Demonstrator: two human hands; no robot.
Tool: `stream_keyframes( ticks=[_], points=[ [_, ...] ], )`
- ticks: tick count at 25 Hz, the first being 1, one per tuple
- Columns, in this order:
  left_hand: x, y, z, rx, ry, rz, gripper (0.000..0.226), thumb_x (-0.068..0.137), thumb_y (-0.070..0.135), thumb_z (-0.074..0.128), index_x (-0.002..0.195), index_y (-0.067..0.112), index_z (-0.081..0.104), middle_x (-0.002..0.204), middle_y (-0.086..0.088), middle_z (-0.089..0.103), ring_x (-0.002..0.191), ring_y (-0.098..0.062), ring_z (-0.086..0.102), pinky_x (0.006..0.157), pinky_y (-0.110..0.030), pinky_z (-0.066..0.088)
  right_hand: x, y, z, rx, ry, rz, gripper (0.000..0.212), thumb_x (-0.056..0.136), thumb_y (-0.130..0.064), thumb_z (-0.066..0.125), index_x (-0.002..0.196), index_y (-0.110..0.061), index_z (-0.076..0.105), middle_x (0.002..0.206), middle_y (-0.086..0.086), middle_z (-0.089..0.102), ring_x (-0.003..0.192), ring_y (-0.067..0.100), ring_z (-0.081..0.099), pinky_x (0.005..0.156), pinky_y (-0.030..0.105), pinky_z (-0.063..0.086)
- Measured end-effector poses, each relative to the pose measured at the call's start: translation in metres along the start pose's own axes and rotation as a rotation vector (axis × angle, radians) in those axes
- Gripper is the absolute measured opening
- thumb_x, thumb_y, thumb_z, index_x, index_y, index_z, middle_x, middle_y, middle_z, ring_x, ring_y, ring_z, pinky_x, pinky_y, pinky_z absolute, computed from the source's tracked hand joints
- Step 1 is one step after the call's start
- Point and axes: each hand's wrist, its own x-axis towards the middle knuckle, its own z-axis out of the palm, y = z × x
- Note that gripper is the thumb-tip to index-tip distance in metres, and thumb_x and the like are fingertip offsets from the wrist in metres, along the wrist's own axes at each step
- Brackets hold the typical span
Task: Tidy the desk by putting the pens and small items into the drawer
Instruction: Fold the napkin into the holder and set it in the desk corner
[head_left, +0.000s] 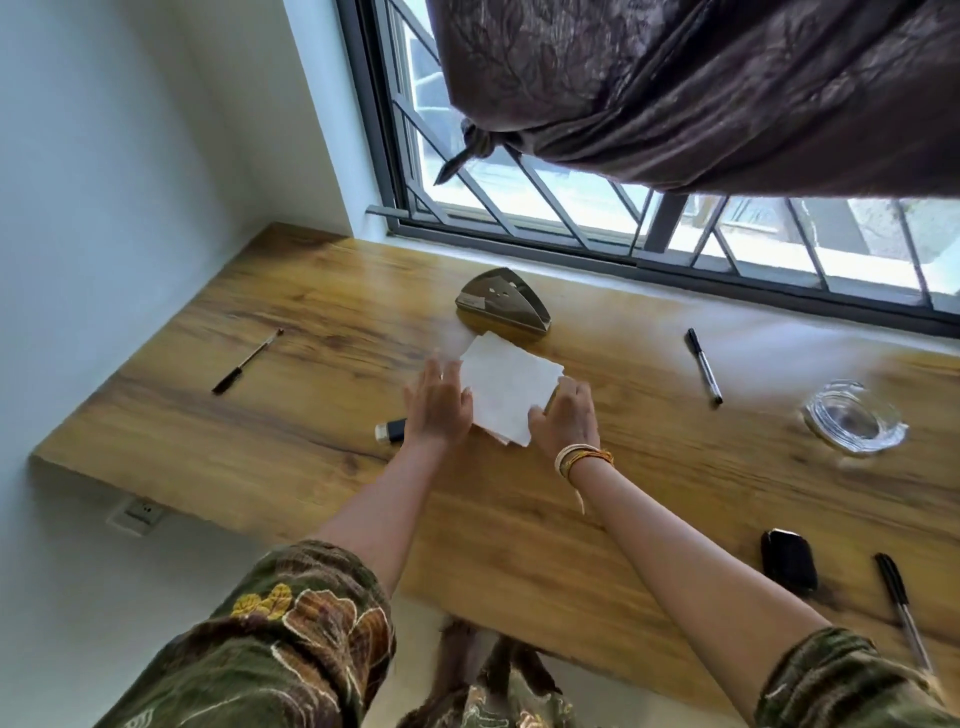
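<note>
Paper stack (506, 387) lies mid-desk (311, 415), my left hand (439, 408) flat along its left edge with a spread grip, my right hand (566, 421) curled on its near corner. Pens (704, 365) lie well apart.

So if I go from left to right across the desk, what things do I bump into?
Pen → small blue and white item → left hand → stack of white napkins → right hand → black marker → black case → glass ashtray → another pen.
</note>
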Motion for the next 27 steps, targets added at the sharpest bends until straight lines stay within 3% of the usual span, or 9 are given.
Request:
stream_keyframes(
  ticks=[3,8,13,17,22,25,27],
  points=[
    [0.039,-0.006,0.000,-0.075,-0.028,-0.011,0.046,0.092,0.021,0.063,0.135,0.012,0.050,0.138,-0.018,0.049,0.118,-0.032,0.057,0.095,-0.039,0.050,0.022,-0.020,0.014,-0.058,0.012,0.159,0.049,0.085,-0.028,0.063,0.122,-0.001,0.047,0.117,0.017,0.054,0.104,0.031,0.054,0.085,0.034,0.049],
    [0.073,-0.002,0.001,-0.130,-0.069,0.004,0.046,0.090,0.027,0.066,0.132,0.015,0.054,0.124,-0.013,0.063,0.106,-0.026,0.064,0.084,-0.028,0.052,0.039,-0.042,0.026,-0.144,0.024,0.279,0.048,0.085,-0.031,0.066,0.118,-0.002,0.047,0.114,0.016,0.052,0.101,0.031,0.055,0.086,0.036,0.050],
    [0.079,0.009,-0.007,-0.389,-0.143,-0.247,0.045,0.084,0.027,0.074,0.123,0.009,0.060,0.121,-0.011,0.065,0.107,-0.025,0.063,0.076,-0.023,0.044,0.040,-0.048,0.028,-0.083,0.033,0.334,0.053,0.081,-0.026,0.072,0.122,-0.004,0.045,0.118,0.018,0.051,0.102,0.033,0.056,0.085,0.036,0.051],
    [0.090,0.003,-0.003,-0.582,-0.375,-0.416,0.045,0.075,0.033,0.081,0.109,0.006,0.067,0.110,-0.009,0.069,0.098,-0.025,0.066,0.068,-0.025,0.048,0.045,-0.054,0.021,0.054,-0.030,0.545,0.056,0.082,-0.022,0.072,0.125,-0.004,0.042,0.119,0.017,0.054,0.103,0.032,0.059,0.079,0.034,0.051],
    [0.097,0.000,-0.005,-0.734,-0.469,-0.486,0.044,0.084,0.028,0.073,0.120,0.005,0.061,0.118,-0.012,0.064,0.108,-0.029,0.061,0.081,-0.032,0.051,0.051,-0.053,0.010,0.269,-0.131,0.593,0.035,0.077,-0.027,0.072,0.103,-0.004,0.066,0.102,0.015,0.069,0.093,0.029,0.065,0.059,0.030,0.048],
    [0.098,-0.002,-0.009,-0.908,-0.510,-0.613,0.045,0.090,0.020,0.066,0.130,0.005,0.052,0.126,-0.015,0.058,0.117,-0.034,0.055,0.089,-0.040,0.050,0.053,-0.057,0.010,0.361,-0.090,0.529,0.034,0.075,-0.027,0.067,0.096,-0.001,0.070,0.100,0.019,0.071,0.095,0.034,0.066,0.076,0.038,0.055],
    [0.096,0.000,-0.011,-1.044,-0.579,-0.719,0.040,0.095,0.020,0.058,0.131,0.006,0.048,0.126,-0.014,0.057,0.116,-0.033,0.056,0.090,-0.041,0.051,0.053,-0.061,0.014,0.352,-0.027,0.450,0.025,0.079,-0.025,0.065,0.093,-0.004,0.068,0.090,0.015,0.068,0.090,0.032,0.064,0.065,0.028,0.050]
  ],
)
